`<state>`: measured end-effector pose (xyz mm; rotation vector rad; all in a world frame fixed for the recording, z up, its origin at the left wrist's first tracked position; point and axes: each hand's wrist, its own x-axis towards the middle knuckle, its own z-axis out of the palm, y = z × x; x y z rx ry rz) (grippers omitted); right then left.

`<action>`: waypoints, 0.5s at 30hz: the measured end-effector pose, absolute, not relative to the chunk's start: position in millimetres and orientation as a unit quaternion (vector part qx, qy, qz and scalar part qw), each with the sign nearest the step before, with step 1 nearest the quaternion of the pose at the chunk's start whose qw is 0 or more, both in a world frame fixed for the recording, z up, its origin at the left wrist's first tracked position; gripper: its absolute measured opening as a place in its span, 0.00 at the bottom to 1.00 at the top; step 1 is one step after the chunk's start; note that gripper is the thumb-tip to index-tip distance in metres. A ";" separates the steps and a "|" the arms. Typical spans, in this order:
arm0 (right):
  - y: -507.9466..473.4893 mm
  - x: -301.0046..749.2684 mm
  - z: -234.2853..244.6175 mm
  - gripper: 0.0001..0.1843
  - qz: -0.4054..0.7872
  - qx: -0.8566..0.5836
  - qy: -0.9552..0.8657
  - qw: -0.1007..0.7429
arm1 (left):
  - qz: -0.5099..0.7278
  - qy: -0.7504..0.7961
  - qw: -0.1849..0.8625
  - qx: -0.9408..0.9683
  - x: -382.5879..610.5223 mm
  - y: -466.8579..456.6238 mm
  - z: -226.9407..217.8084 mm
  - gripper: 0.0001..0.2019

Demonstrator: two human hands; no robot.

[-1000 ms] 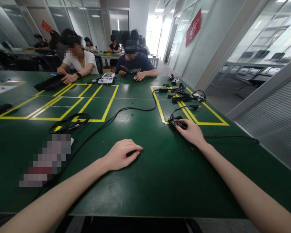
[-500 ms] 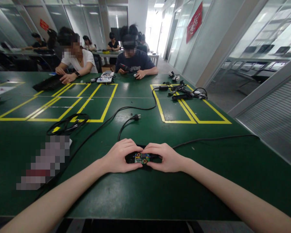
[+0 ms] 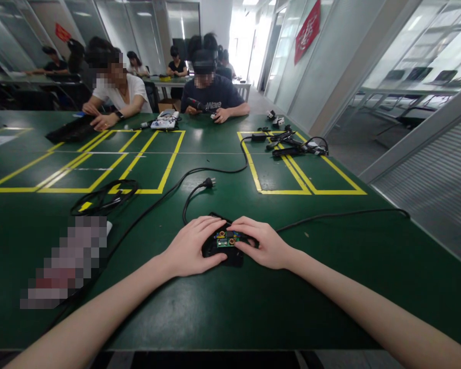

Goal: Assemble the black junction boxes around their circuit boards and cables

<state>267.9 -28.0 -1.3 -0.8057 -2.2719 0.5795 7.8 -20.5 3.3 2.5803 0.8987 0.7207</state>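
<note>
A small green circuit board [image 3: 223,243] with copper-coloured coils sits over a black plastic casing [image 3: 235,259] on the table in front of me. My left hand [image 3: 195,245] curves around the casing's left side, fingers at the far edge and thumb at the near edge. On the other side, my right hand [image 3: 263,243] has its fingertips and thumb closed on the board's right end. Parts of the board and casing are hidden under my fingers. A black cord with a plug [image 3: 208,183] lies just beyond my left hand.
A coiled black cable [image 3: 105,197] and a blurred flat item [image 3: 72,261] lie to the left. Yellow tape [image 3: 286,193] marks the green table [image 3: 169,312]. Black devices with cables [image 3: 292,143] are at far right. Two people sit opposite, their hands on objects.
My fingers have shifted on the device, and more of the black casing shows below and above the board. My right thumb has moved up from the near edge onto the board's side.
</note>
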 end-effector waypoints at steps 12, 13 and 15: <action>-23.1 266.3 -2.1 0.12 0.141 -0.357 -0.868 0.315 | 0.281 0.322 0.171 0.888 6.9 -19.0 3.6 0.23; -23.5 265.6 -1.8 0.11 0.142 -0.357 -0.867 0.317 | 0.281 0.320 0.168 0.889 6.7 -18.7 3.1 0.22; -24.9 263.5 -1.0 0.11 0.140 -0.354 -0.868 0.318 | 0.279 0.320 0.163 0.891 6.5 -18.3 2.1 0.22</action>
